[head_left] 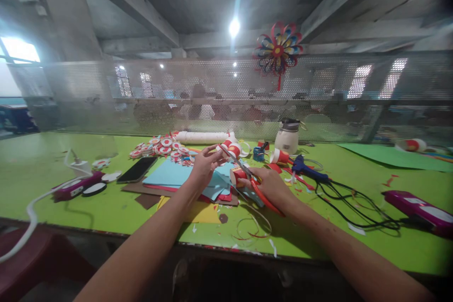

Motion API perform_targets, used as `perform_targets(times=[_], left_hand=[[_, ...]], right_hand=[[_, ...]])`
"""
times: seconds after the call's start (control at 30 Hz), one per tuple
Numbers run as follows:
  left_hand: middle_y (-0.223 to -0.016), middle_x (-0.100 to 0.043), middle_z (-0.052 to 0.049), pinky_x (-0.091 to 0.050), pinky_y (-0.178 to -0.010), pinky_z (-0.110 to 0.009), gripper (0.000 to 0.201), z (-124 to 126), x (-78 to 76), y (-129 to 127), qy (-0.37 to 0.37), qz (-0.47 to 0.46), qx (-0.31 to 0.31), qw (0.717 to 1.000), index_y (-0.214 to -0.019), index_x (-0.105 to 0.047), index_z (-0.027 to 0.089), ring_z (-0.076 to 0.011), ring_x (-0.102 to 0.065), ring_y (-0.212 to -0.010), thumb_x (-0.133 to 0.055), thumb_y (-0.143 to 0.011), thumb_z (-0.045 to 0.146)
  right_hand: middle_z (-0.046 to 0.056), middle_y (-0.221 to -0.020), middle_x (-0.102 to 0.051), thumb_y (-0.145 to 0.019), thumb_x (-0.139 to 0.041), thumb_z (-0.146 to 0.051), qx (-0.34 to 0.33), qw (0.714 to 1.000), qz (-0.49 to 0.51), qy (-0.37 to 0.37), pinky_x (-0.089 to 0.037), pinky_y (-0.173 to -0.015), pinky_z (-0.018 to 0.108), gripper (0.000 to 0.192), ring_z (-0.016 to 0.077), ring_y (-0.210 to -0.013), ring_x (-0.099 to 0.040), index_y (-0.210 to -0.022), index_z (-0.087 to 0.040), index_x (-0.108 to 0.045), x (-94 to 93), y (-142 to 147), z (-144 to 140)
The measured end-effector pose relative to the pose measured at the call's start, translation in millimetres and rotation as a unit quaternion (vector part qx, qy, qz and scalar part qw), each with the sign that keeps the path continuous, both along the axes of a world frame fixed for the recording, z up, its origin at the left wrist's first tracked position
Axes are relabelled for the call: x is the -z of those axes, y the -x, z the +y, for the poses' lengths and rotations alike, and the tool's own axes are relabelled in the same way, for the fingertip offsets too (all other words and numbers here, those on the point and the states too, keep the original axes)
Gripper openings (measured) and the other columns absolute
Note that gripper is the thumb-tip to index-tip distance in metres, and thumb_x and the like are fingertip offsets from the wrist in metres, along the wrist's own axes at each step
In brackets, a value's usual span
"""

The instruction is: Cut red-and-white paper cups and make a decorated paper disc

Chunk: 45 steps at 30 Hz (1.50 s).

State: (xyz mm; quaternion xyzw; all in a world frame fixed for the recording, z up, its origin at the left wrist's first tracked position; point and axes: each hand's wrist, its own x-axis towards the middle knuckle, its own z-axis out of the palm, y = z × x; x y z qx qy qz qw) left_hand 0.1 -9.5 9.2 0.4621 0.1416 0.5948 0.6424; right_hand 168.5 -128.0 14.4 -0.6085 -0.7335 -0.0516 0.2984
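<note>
**A:** what's going on with the red-handled metal scissors (247, 177)?

**B:** right hand (271, 188) is closed around the handles, blades pointing up and away to the left, long axis diagonal over the stack of blue and red paper sheets (184, 177). Left hand (205, 163) pinches a small red-and-white paper cup (231, 148) right at the blade tips, probably to steady it for the cut.

**A:** and nearby?

**B:** blue hot glue gun (304, 167) just right, black smartphone (137, 170) left, all on the green table (53, 160).
</note>
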Motion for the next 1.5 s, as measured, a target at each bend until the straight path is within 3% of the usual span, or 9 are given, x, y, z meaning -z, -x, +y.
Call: perform_targets(times=[1.27, 1.5], left_hand=[[-0.08, -0.069, -0.008, -0.051, -0.081, -0.044, 0.036, 8.5, 1.4, 5.2, 0.002, 0.003, 0.019, 1.0, -0.092, -0.061, 0.012, -0.021, -0.067, -0.075, -0.079, -0.06, 0.015], [-0.083, -0.069, -0.01, -0.051, -0.083, -0.047, 0.037, 4.1, -1.6, 4.6, 0.006, 0.003, 0.023, 1.0, -0.093, -0.061, 0.01, -0.0226, -0.067, -0.078, -0.078, -0.061, 0.015]], right_hand=[[0.008, -0.092, -0.073, -0.083, -0.054, -0.052, -0.01, 1.0, -0.013, -0.001, -0.046, -0.073, 0.031, 0.041, 0.0248, -0.086, -0.065, -0.109, -0.023, -0.067, 0.4, -4.3, 1.6], [0.008, -0.091, -0.073, -0.084, -0.052, -0.052, -0.026, 1.0, 0.004, -0.004, -0.046, -0.07, 0.03, 0.04, 0.0243, -0.083, -0.066, -0.102, -0.022, -0.069, 0.5, -4.4, 1.1]])
